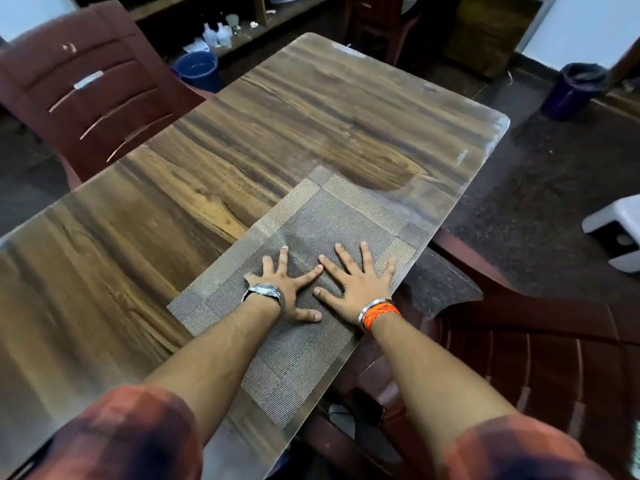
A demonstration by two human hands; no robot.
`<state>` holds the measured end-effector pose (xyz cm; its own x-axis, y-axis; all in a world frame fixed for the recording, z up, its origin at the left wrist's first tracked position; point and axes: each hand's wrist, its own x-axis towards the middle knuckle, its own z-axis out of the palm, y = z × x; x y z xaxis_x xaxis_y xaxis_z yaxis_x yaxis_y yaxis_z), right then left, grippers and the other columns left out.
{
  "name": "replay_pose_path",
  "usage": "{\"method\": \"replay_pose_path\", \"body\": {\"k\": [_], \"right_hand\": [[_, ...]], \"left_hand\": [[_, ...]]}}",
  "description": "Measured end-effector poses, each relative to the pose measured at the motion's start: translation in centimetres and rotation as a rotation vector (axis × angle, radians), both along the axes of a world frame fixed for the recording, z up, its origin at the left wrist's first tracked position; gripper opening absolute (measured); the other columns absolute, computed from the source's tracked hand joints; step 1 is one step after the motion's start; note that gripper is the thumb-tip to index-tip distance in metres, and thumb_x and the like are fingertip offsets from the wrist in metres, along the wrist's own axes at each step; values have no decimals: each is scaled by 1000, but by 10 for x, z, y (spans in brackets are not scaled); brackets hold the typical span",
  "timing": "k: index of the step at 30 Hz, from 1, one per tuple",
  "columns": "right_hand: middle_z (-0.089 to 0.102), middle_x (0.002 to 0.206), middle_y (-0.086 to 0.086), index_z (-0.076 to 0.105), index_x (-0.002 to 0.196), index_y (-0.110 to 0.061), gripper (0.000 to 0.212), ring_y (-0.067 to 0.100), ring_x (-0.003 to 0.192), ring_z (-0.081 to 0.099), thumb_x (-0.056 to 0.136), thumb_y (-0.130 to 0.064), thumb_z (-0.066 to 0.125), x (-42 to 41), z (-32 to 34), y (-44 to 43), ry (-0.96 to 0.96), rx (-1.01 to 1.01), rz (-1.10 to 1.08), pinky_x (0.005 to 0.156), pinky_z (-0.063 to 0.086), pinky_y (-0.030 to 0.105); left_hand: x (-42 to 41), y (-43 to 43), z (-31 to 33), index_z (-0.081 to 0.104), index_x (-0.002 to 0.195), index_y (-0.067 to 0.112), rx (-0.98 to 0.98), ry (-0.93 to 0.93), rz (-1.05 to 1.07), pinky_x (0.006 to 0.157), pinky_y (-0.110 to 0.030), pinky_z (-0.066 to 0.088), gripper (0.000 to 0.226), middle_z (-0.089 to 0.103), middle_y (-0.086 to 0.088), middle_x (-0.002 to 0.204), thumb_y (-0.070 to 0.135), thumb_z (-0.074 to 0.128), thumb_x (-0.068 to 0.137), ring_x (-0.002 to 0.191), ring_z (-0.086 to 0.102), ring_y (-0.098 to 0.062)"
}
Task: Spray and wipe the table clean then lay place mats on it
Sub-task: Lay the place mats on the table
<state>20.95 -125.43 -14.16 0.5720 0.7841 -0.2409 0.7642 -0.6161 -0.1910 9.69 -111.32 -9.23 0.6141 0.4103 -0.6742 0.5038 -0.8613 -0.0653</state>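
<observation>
Both grips lie flat on the place mat [346, 216]. The left grip [287, 296] and right grip [356, 285] are side by side, fingers straight and splayed apart, palms down, clamped on nothing and only pressing the weave. The left index fingertip almost meets the right one.

The mat sits on the wooden surface [242, 150]. Its far end reaches well beyond the fingertips, and its right long edge runs just beside the rim to the right of the right grip. Woven material also runs back under both forearms toward the person. The offset borders suggest 2 mats overlapping, though I cannot tell for certain.

The step in hand looks like the laying stage, settling and smoothing the mat.

To do it well:
- Keep the palms flat and the pressure light and even, so the weave slides without buckling between the 2 grips.
- Sweep outward from the middle, the left grip going left and the right grip going right, to push out any ripple.
- Square the right long edge parallel to the rim beside the right grip, and draw it slightly inward so nothing overhangs toward the red chair [519, 358] on that side.
- If there are 2 mats, part them before placing the next.
</observation>
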Motion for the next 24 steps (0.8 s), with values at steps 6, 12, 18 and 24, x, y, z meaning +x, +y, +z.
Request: {"method": "replay_pose_path", "body": {"k": [6, 12, 18, 24], "right_hand": [[-7, 161, -25, -6, 141, -66, 70, 29, 150, -13, 77, -89, 12, 19, -2, -3, -19, -22, 15, 102, -12, 76], [-5, 161, -24, -4, 142, -64, 71, 30, 150, -10, 77, -89, 11, 17, -4, -3, -36, -12, 21, 103, -11, 76], [-3, 162, -23, -4, 142, -65, 69, 28, 151, -10, 78, -88, 11, 14, -3, -6, -29, -12, -1, 104, -9, 76], [-6, 161, -23, -4, 142, -65, 70, 28, 150, -12, 78, -88, 12, 14, -4, -12, -9, -12, -2, 104, -10, 76]], "left_hand": [[14, -9, -2, -17, 131, 70, -16, -23, 36, 100, -77, 18, 104, -39, -6, 151, 95, 48, 54, 143, -11, -44], [11, -9, -5, -16, 131, 71, -28, -43, 51, 99, -79, 15, 105, -40, -4, 151, 95, 49, 52, 143, -12, -44], [9, -11, -5, -16, 132, 70, -43, -54, 61, 100, -80, 12, 103, -41, -4, 150, 93, 49, 55, 143, -14, -45], [8, -15, -8, -17, 131, 70, -65, -53, 74, 101, -79, 9, 103, -44, -2, 149, 92, 50, 56, 142, -17, -44]]}}
